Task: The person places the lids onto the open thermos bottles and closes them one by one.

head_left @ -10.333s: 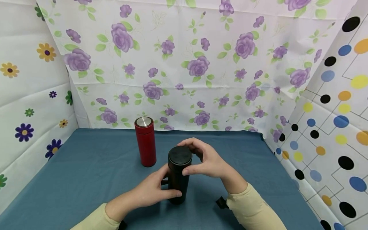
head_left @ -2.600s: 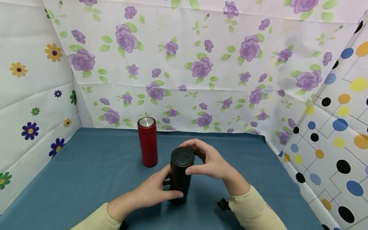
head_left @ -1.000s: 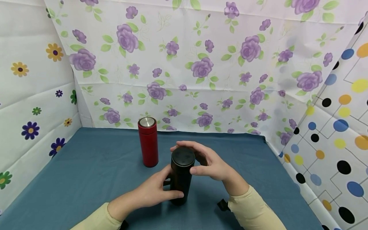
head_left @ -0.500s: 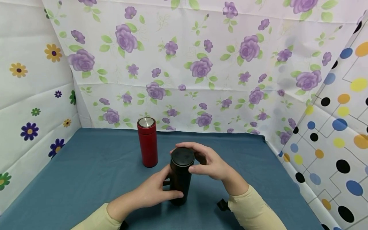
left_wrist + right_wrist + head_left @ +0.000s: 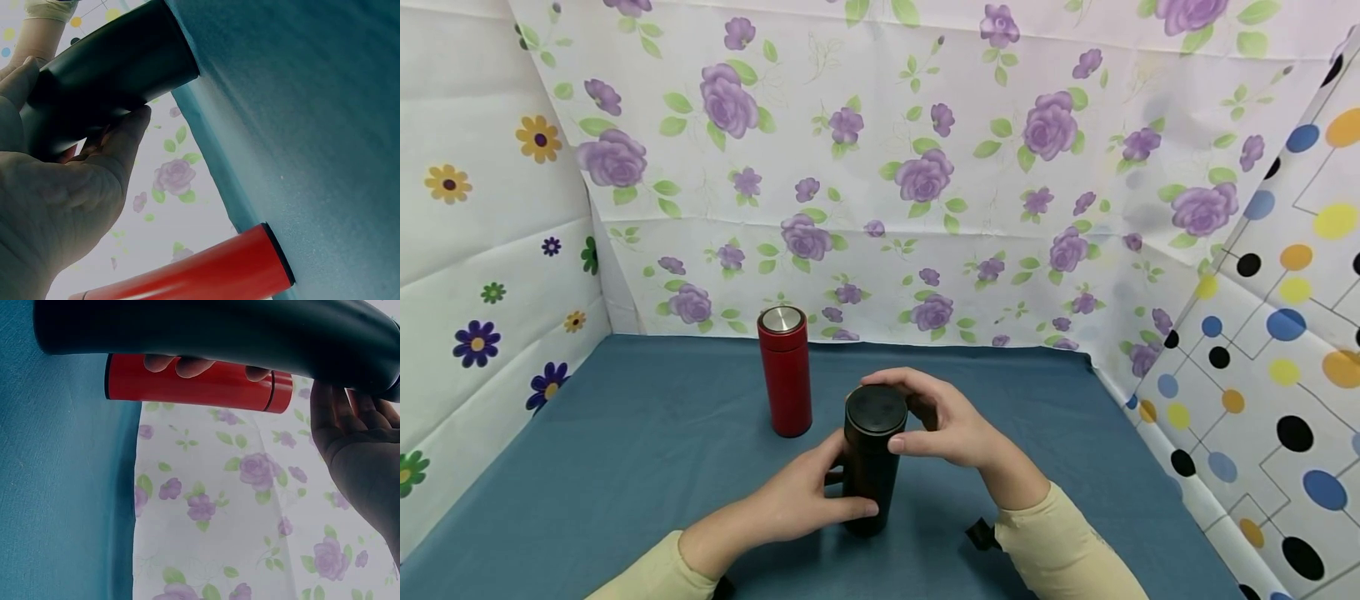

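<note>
A black thermos (image 5: pixel 874 475) stands upright on the blue cloth in the head view, its round lid (image 5: pixel 876 408) on top. My left hand (image 5: pixel 793 498) grips the body low down, thumb in front and fingers behind, as the left wrist view also shows on the dark thermos (image 5: pixel 125 56). Around the lid curls my right hand (image 5: pixel 946 421), with the thumb on the near side and the fingers on the far side. Its fingertips are partly hidden behind the lid. A red thermos (image 5: pixel 787 383) with a silver-topped lid stands behind and to the left, untouched.
Blue cloth (image 5: pixel 655 467) covers the table. A white curtain with purple roses (image 5: pixel 925 250) hangs along the back edge. Patterned sheets close off the left side (image 5: pixel 475 275) and the right side (image 5: pixel 1247 400). A small black strap piece (image 5: pixel 981 533) sticks out by the right sleeve.
Over the last second my right fingers and thumb shift slightly around the lid's rim. My left hand and both thermoses keep their places; the head view has shifted a little since the oldest frame.
</note>
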Available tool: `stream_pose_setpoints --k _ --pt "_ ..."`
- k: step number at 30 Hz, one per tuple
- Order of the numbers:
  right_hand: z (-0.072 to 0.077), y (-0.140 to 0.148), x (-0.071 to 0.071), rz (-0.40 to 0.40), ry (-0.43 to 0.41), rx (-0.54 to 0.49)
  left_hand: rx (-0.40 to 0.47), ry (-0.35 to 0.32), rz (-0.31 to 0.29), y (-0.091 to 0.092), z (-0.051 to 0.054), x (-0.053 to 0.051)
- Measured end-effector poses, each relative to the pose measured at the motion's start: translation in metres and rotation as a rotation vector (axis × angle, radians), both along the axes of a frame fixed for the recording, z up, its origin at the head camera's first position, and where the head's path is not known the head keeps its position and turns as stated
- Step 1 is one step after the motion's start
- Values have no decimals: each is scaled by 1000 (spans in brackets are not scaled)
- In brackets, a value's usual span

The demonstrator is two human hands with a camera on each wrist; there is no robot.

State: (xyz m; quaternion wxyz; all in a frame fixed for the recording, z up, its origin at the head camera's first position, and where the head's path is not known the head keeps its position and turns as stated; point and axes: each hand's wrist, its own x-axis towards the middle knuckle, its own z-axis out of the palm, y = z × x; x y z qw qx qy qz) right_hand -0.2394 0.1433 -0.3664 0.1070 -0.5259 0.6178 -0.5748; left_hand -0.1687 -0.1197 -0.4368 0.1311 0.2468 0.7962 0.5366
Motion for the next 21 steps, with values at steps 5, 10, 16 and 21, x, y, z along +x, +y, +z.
stream_pose_setpoints --k 5,10,16,21 --pt "-1 1 -1 -9 9 0 -2 3 1 0 0 0" --pt "0 1 -1 -19 5 3 -4 13 1 0 -1 0" --pt "1 1 1 -34 -1 5 -6 18 0 0 -1 -1" --pt "2 1 1 -43 0 4 -1 12 -5 0 -1 -1"
